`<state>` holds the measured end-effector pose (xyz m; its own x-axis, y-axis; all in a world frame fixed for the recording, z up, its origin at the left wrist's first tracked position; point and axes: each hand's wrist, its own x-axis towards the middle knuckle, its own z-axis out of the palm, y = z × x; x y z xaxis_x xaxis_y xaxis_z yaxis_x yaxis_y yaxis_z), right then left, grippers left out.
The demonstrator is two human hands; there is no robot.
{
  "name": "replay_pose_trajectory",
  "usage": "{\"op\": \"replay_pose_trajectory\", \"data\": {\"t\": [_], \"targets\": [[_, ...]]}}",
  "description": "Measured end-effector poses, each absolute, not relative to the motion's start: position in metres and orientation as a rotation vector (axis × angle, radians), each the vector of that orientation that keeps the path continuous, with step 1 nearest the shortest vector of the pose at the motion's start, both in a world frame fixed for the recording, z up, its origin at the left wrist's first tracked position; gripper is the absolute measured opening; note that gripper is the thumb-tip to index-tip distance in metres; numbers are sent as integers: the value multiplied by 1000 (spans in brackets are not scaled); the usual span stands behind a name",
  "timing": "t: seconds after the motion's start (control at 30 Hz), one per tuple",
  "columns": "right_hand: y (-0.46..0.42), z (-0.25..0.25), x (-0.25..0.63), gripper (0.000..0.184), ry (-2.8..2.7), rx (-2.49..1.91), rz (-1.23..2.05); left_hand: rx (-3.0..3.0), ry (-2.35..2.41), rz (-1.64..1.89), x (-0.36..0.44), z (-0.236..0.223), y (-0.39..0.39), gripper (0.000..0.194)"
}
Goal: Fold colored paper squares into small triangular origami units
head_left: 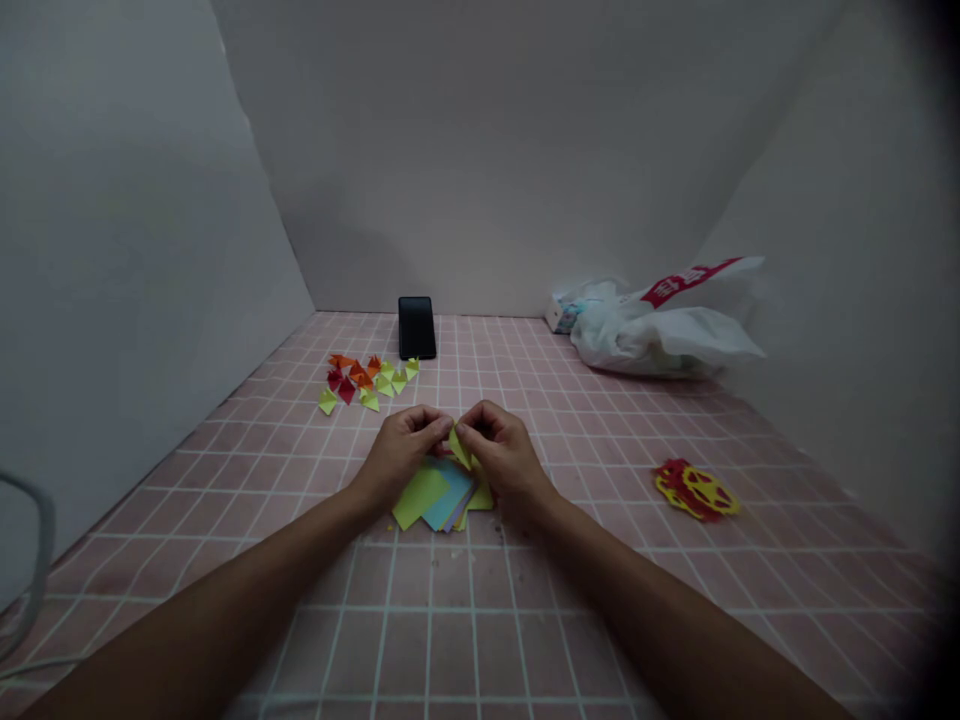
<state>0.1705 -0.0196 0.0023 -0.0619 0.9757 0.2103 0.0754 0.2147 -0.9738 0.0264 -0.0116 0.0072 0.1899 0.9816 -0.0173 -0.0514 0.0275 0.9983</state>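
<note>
Between my two hands is a small piece of folded yellow paper (460, 449), held a little above a loose stack of paper squares. My left hand (409, 445) pinches its left side between thumb and forefinger. On the other side, my right hand (504, 450) pinches it in the same way. Under them the paper squares (421, 496) lie fanned out in yellow-green, light blue and purple. My fingers partly hide the folded piece and the back of the stack.
Several small folded paper pieces (364, 378) in orange, red and yellow lie at the back left. Behind them is a black phone (416, 328). A white plastic bag (660, 335) sits back right, with red and yellow cut-outs (697, 490) nearer. A grey cable (43, 560) curves at left.
</note>
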Motion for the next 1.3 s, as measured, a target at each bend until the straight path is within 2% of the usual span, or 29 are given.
{"op": "replay_pose_trajectory", "data": {"t": [0.23, 0.43, 0.83, 1.03, 1.3], "targets": [[-20, 4, 170, 14, -1299, -992, 1186, 1266, 1056, 1135, 25, 4, -10, 21], [-22, 3, 169, 21, -1187, -1007, 1438, 1322, 1119, 1216, 24, 7, -9, 21], [-27, 4, 165, 25, -1209, -966, 1474, 1519, 1175, 1332, 27, 6, -15, 16], [-32, 5, 162, 30, -1232, -939, 1641, 1494, 1146, 1376, 25, 8, -14, 15], [-32, 6, 163, 29, -1223, -938, 1630, 1318, 1127, 1352, 28, 5, -14, 18]]}}
